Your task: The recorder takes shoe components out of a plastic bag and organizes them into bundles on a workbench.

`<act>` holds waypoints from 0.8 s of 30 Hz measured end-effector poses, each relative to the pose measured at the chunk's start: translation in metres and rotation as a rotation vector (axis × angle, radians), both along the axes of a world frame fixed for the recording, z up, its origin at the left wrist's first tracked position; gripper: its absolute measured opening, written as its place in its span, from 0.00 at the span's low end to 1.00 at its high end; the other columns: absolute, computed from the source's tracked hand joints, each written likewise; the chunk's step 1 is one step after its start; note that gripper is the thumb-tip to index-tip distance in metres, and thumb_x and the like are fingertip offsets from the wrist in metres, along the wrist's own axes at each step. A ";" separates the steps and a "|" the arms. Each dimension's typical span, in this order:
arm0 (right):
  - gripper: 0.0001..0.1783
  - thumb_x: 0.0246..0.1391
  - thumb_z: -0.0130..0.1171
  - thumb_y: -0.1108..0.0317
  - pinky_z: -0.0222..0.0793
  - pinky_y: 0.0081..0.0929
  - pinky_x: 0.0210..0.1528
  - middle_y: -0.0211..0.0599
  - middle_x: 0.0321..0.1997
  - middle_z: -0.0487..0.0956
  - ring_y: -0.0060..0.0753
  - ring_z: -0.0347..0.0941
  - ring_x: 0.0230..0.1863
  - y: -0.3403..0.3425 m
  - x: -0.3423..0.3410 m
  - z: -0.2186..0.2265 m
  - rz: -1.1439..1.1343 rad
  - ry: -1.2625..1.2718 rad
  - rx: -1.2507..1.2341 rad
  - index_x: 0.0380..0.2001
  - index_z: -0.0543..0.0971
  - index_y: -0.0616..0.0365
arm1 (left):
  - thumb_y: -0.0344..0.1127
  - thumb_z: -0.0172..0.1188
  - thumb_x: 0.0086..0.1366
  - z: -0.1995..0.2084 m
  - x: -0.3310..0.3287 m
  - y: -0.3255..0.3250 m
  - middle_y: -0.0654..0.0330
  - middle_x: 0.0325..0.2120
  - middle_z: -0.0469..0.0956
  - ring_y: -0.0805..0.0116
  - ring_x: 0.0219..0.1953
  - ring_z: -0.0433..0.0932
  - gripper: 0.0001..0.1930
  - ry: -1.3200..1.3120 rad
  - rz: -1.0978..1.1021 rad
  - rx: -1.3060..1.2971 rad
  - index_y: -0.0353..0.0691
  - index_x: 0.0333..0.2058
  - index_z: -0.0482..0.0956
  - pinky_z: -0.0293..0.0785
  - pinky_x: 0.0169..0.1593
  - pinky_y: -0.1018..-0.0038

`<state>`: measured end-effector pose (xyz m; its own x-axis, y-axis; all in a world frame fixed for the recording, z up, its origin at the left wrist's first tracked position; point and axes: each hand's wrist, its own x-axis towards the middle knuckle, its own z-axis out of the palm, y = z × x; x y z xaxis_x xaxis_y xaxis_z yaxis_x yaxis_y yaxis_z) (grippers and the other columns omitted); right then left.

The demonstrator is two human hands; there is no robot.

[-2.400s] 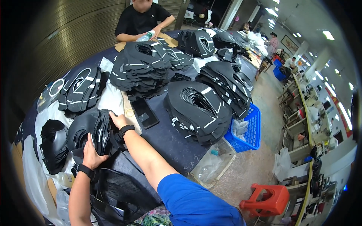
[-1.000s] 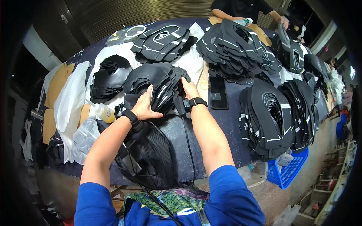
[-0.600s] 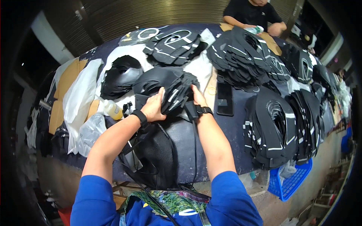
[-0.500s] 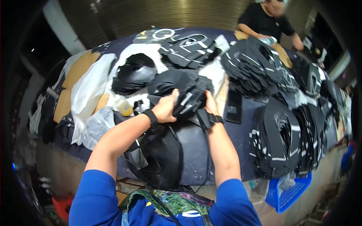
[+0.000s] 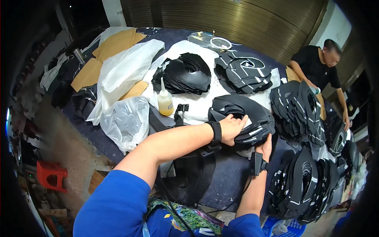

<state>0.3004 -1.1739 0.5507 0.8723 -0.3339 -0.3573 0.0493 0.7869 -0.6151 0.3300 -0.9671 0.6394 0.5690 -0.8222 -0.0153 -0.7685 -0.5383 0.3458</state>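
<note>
Both hands are on a thick stack of black U-shaped pieces (image 5: 246, 104) with white stripes, which look like shoe uppers. My left hand (image 5: 232, 128) grips its near left side, with the thumb and fingers at the striped edges. My right hand (image 5: 265, 147) closes round the near right edge from below; some of its fingers are hidden. Dark straps with small boxes circle both wrists. Just beyond lies a plain black stack (image 5: 197, 75) on white sheeting, and to its right a striped stack (image 5: 241, 73).
A squeeze bottle of yellow liquid (image 5: 165, 103) stands left of the stack. A clear plastic bag (image 5: 128, 122) lies farther left on the dark table (image 5: 229, 177). More striped stacks (image 5: 296, 185) line the right side. Across the table is another person (image 5: 319, 67); a red stool (image 5: 51, 175) stands on the floor.
The view has swung left, so the table's things sit farther right in the picture. Both hands still hold the stack; it has been turned, and my left hand has shifted along its near edge.
</note>
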 end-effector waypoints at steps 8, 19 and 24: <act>0.27 0.57 0.36 0.50 0.57 0.31 0.53 0.35 0.53 0.65 0.35 0.61 0.52 -0.026 -0.021 -0.047 0.183 0.036 -0.256 0.52 0.62 0.57 | 0.51 0.67 0.28 -0.022 -0.016 -0.013 0.44 0.47 0.62 0.51 0.52 0.60 0.54 -0.210 0.051 -0.082 0.29 0.53 0.52 0.46 0.55 0.50; 0.15 0.50 0.52 0.69 0.69 0.17 0.36 0.38 0.36 0.75 0.24 0.73 0.33 0.015 -0.187 0.012 0.295 0.172 -0.714 0.42 0.69 0.61 | 0.36 0.59 0.50 0.080 -0.064 0.235 0.54 0.35 0.73 0.63 0.38 0.72 0.19 0.130 0.138 -0.319 0.34 0.40 0.70 0.68 0.43 0.72; 0.19 0.49 0.53 0.70 0.67 0.20 0.42 0.40 0.40 0.72 0.26 0.71 0.38 0.106 -0.237 0.016 0.438 0.221 -0.705 0.45 0.65 0.63 | 0.38 0.58 0.50 0.075 -0.149 0.317 0.51 0.33 0.73 0.60 0.37 0.72 0.21 0.426 0.139 -0.261 0.31 0.40 0.69 0.67 0.42 0.71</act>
<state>0.0631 -1.0679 0.5670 0.9093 -0.1910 -0.3696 -0.3481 0.1375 -0.9273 0.1809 -0.6497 0.7144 0.6613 -0.7464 -0.0744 -0.4572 -0.4797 0.7489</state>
